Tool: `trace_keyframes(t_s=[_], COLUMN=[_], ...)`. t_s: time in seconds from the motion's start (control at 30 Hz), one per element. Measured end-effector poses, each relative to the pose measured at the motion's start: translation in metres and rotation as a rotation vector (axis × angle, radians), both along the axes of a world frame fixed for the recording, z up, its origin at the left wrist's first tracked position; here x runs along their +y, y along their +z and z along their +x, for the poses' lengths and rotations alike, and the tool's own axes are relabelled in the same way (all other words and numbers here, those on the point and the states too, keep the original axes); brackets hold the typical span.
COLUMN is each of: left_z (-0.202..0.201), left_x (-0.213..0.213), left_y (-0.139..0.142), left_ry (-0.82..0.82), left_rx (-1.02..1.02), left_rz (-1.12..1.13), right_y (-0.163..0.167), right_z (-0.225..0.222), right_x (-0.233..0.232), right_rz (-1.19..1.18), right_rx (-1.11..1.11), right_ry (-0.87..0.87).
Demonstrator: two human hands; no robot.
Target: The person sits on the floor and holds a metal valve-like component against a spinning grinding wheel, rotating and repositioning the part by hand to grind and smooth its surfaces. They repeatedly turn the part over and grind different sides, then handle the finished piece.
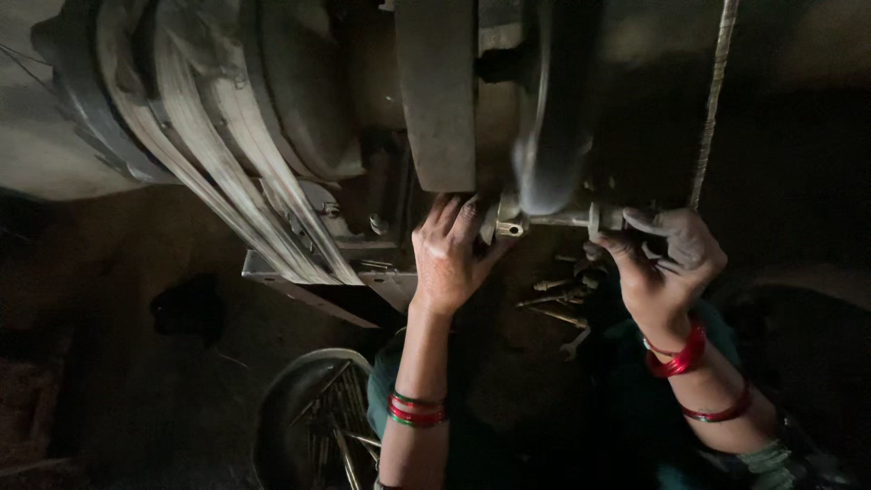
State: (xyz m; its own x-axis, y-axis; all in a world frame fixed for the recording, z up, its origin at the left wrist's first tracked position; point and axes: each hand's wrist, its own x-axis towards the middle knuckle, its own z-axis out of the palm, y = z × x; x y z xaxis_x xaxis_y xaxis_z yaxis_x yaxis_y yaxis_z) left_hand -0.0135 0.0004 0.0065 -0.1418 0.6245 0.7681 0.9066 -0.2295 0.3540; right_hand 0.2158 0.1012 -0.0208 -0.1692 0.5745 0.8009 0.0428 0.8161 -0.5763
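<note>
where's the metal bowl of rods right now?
Head view, bottom edge, left of centre: the metal bowl sits on the dark floor just outside the left hand's forearm, below the machine's belts.

This looks like a dim, dirty workshop. A big old machine [299,100] with heavy wheels and a wide worn belt [227,172] fills the top. Small metal tools and bolts [558,304] lie on the dark floor [136,399]. A round metal pan [290,408] holds long metal rods [340,436].

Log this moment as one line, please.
left hand: on machine bracket | right hand: pinching shaft end | bolts below | pan lower left
</note>
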Motion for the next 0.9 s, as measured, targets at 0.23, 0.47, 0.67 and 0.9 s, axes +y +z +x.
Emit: trace_keyframes(t_s=[0.23,0.47,0.67,0.9], left_z=[-0.002,-0.01,-0.001,0.013], left_x=[0.0,-0.001,-0.029,-0.052], left_y=[0.003,0.0,-0.019,-0.06], left_ry=[-0.004,-0.008,-0.053,-0.094], left_rx=[-0.041,0.029,0.008,-0.065], left_rz=[-0.065,-0.049,0.025,-0.061], right_y=[0.002,-0.016,-0.036,-0.028], right_z=[-0.004,0.004,0.024,0.045], right_x=[0.006,0.012,0.003,-0.023], right_rz=[-0.146,-0.027,0.248,0.55], right_rx=[0.064,-0.055,-0.073,-0.189], right_ry=[0.105,-0.051,-0.107,0.092])
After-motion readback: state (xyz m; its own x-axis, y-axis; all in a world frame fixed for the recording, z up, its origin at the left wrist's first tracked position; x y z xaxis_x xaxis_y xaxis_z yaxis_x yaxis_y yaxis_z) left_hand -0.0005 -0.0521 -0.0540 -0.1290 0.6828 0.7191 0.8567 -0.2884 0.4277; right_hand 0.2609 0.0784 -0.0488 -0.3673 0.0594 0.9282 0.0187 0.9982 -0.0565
